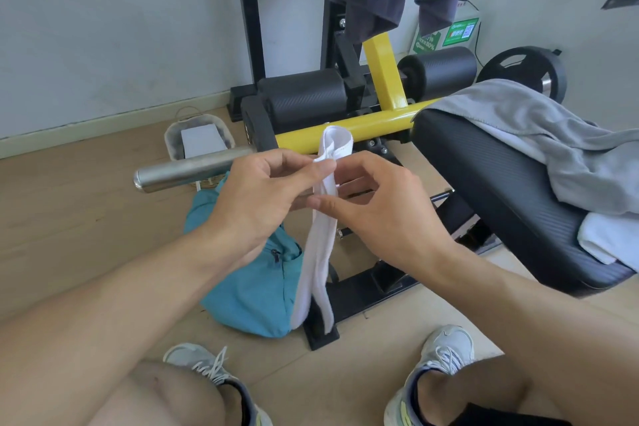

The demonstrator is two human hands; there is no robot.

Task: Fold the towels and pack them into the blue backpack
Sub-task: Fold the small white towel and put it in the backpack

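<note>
While both hands pinch a white towel, blue backpack below, green box (reads "80%").

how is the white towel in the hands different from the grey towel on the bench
The white towel hangs upright as a narrow strip, pinched by the left hand and right hand; the grey towel lies spread and rumpled on the black bench pad, untouched. The white one looks partly folded, the grey one unfolded. Both are soft cloth, outside the blue backpack.
</note>
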